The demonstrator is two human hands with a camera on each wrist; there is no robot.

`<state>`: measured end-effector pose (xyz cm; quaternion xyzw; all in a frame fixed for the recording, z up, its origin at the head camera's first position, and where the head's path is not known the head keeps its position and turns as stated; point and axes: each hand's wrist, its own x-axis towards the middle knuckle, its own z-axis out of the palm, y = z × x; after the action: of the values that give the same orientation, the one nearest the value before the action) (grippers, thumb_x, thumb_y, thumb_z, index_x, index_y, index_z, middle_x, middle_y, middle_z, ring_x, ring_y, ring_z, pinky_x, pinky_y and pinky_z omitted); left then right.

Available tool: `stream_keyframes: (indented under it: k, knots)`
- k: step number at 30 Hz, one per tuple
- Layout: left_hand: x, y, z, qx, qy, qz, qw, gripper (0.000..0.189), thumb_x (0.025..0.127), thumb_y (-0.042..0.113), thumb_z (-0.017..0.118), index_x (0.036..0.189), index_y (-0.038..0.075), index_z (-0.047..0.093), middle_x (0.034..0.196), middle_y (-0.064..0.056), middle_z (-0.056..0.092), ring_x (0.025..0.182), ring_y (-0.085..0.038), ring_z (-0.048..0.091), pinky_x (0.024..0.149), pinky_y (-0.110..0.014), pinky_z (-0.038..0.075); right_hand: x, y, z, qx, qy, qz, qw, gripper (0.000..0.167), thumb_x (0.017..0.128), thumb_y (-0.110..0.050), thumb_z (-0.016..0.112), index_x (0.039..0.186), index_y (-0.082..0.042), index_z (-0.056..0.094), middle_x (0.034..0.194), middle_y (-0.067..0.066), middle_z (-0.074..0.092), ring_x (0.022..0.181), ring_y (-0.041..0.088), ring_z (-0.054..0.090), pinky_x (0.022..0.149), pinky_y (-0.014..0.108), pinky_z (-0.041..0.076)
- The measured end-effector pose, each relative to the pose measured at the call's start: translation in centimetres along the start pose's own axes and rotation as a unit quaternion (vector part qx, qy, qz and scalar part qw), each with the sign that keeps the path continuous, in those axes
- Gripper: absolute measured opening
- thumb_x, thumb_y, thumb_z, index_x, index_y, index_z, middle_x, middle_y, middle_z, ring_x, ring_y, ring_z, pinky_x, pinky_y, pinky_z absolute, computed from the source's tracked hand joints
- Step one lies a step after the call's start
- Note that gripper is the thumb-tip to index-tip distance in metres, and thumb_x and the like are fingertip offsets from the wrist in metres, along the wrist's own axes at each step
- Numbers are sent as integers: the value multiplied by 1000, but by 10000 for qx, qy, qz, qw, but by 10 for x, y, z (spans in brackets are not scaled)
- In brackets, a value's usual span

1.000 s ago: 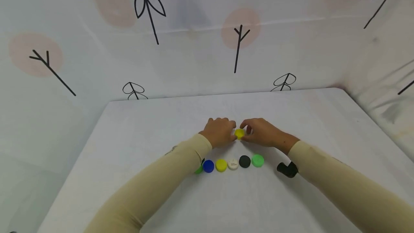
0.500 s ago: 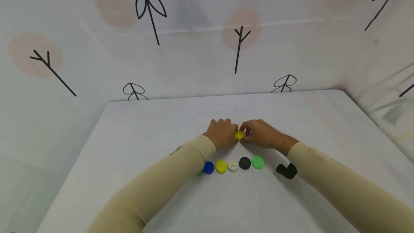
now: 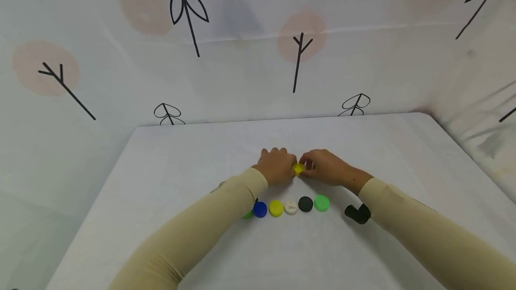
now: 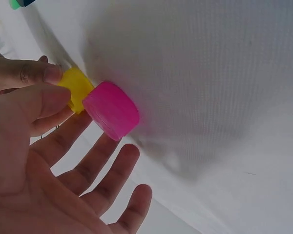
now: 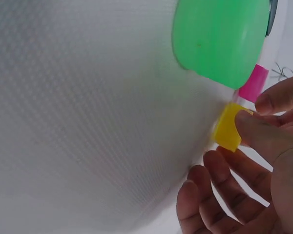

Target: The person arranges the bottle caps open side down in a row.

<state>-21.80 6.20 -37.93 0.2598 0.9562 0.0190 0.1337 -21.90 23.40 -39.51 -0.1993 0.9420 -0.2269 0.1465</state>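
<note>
A small yellow bottle cap (image 3: 298, 169) is between the two hands in the middle of the table. My right hand (image 3: 328, 168) pinches it between thumb (image 5: 251, 129) and index finger, the other fingers loosely bent. From the opposite side my left hand (image 3: 276, 167) has its thumb (image 4: 53, 101) and index finger at the same cap, with the remaining fingers spread. Beside the yellow cap, at the left hand's fingers, a pink bottle cap (image 4: 111, 111) stands on the cloth; the left hand hides it in the head view.
Nearer the body lies a row of caps: green (image 3: 247, 215), partly behind the left sleeve, blue (image 3: 260, 209), yellow (image 3: 276, 208), white (image 3: 290, 207), black (image 3: 305, 204) and green (image 3: 321, 202). A black object (image 3: 356, 214) shows beside the right sleeve. White cloth covers the table (image 3: 201, 147).
Over the last second my left hand has moved slightly right and closed in on the yellow cap. My right hand stays almost in place. The row of caps keeps its arrangement.
</note>
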Motion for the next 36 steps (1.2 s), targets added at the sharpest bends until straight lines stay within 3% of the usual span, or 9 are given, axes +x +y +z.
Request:
stream_keyframes:
  k: [6,11,15,19,21,24,27,32,36]
  knots:
    - [-3,-3,-10,-604,260,-143,9977,33,102,32,55,131,21,65,125,-1,67,113,-24,58,103,-53,41,-4,-2,-8,-8,327,-93,9994,29,90,-18,75,114,-3,69,90,4,69,81,17,60,72,29,52]
    - [-2,-9,-15,-1274,636,-82,9898,31,104,33,52,129,19,65,120,3,72,113,-20,63,103,-53,41,-11,-5,-20,197,580,-135,9980,32,91,-17,73,119,-2,66,88,5,70,80,17,62,69,29,53]
    - [-4,-11,-18,-2142,718,-80,9741,30,104,32,53,129,18,64,113,2,73,104,-15,67,100,-44,47,-16,-8,-26,344,817,-199,9959,34,92,-17,72,122,-3,64,90,6,74,80,17,64,67,29,53]
    - [-7,-14,-21,-2913,731,-42,9538,31,103,31,56,129,16,63,110,-1,73,94,-11,68,81,-25,56,-20,-12,-27,551,1015,-145,9932,36,92,-19,73,123,-4,63,94,7,76,85,19,67,68,30,56]
    - [-8,-16,-21,-3100,802,5,9474,31,102,31,58,128,16,64,108,0,73,93,-11,67,76,-22,56,-21,-12,-27,692,1076,-120,9917,37,91,-18,74,123,-5,62,94,7,76,87,20,69,70,31,58]
    - [-9,-17,-21,-3184,996,87,9427,31,100,31,62,127,16,66,105,1,74,92,-10,67,75,-20,56,-23,-12,-27,964,1094,-84,9893,37,90,-17,75,123,-6,61,94,6,76,88,20,70,72,33,59]
    - [-13,-16,-22,-3102,1208,152,9428,32,98,31,65,127,17,67,104,1,76,92,-11,69,75,-22,56,-24,-12,-29,1289,983,-16,9868,36,93,-19,71,125,-8,59,98,9,76,90,23,71,76,35,59]
    - [-23,-12,-23,-2503,1582,252,9548,33,94,35,69,124,19,69,108,3,77,106,-16,69,91,-29,54,-27,-11,-32,1977,700,131,9777,35,102,-30,59,127,-6,57,107,16,75,96,30,72,85,41,59]
    - [-30,-10,-24,-2019,1891,576,9592,30,92,34,72,118,18,72,107,5,77,107,-14,70,100,-31,51,-29,-10,-33,2398,561,180,9690,38,102,-36,57,123,-4,60,108,16,74,97,32,71,86,38,59]
